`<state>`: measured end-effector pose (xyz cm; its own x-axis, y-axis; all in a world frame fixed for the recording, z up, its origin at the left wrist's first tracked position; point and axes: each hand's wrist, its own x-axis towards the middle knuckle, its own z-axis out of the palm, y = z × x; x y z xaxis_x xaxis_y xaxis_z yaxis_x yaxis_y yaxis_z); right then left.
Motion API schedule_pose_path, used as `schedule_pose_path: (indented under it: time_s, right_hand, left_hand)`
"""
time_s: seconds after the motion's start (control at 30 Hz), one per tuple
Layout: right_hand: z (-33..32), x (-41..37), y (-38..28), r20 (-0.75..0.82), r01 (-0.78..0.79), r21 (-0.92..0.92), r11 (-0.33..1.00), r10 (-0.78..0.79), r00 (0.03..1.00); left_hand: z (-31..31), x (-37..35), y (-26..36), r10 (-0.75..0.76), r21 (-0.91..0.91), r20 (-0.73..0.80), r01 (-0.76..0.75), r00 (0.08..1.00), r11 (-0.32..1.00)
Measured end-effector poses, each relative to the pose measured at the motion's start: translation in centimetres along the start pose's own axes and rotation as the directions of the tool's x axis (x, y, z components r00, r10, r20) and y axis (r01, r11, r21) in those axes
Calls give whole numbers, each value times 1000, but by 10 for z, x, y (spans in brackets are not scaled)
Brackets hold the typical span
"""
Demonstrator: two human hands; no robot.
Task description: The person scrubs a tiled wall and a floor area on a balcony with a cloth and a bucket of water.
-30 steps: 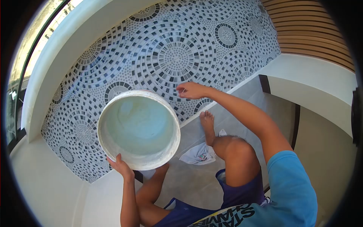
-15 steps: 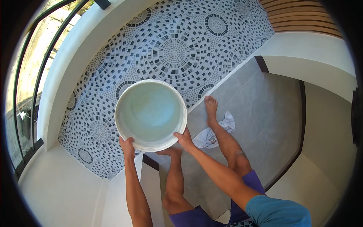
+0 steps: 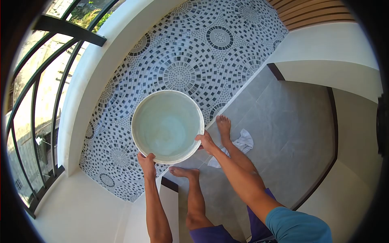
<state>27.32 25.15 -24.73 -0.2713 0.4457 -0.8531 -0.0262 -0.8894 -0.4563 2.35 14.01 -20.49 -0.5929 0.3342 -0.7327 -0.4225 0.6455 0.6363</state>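
Observation:
A round white bucket (image 3: 166, 125), seen from above, holds pale, clear-looking liquid. My left hand (image 3: 147, 164) grips its near-left rim, thumb on top and fingers underneath. On the right side of the rim, my right hand (image 3: 207, 142) is closed the same way, with its fingers mostly hidden below. The bucket is above the mosaic floor (image 3: 180, 77), close to where that floor meets grey tile; its base is out of sight. A crumpled white cloth (image 3: 244, 141) lies on the grey floor by my bare right foot (image 3: 223, 124).
Black metal railing (image 3: 56, 97) and a curved white ledge (image 3: 87, 95) border the left side. Grey tile floor (image 3: 291, 121) lies to the right, edged by dark trim (image 3: 334, 125) and a pale wall (image 3: 356, 133). Brown slats (image 3: 312, 14) are at the top right.
My view has tilted, bringing more railing into sight at the left. The bucket sits slightly further right and lower in view, still held by both hands.

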Motion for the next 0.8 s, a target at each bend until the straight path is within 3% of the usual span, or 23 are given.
schedule_pose_path:
  time_s: [0.17, 0.37, 0.47, 0.57, 0.6, 0.7, 0.8]
  right_hand:
    - [-4, 9, -19, 53, 128, -25, 991, -126, 991]
    - [-7, 24, -16, -19, 54, -110, 992, -56, 998]
    - [-6, 26, -17, -15, 60, -89, 994, -61, 998]
    - [-4, 29, -12, -59, 18, -68, 998, -22, 998]
    - [-7, 36, -7, -41, 52, -116, 992, -57, 998]
    - [9, 17, -37, -68, -95, -115, 989, 87, 994]
    - [1, 24, -33, -64, -124, -110, 986, 118, 991]
  left_hand:
    - [18, -6, 23, -59, -13, -11, 59, 998, 998]
    - [19, 0, 27, -79, 81, 14, 78, 997, 994]
    - [20, 10, 17, 37, 109, -10, -36, 999, 993]
    - [11, 21, 8, -23, 227, 15, 19, 1000, 974]
    - [14, 17, 8, -31, 185, -27, 35, 999, 982]
    - [21, 8, 19, -55, 187, -69, 67, 996, 980]
    - [24, 13, 5, 2, 178, -97, 16, 995, 984]
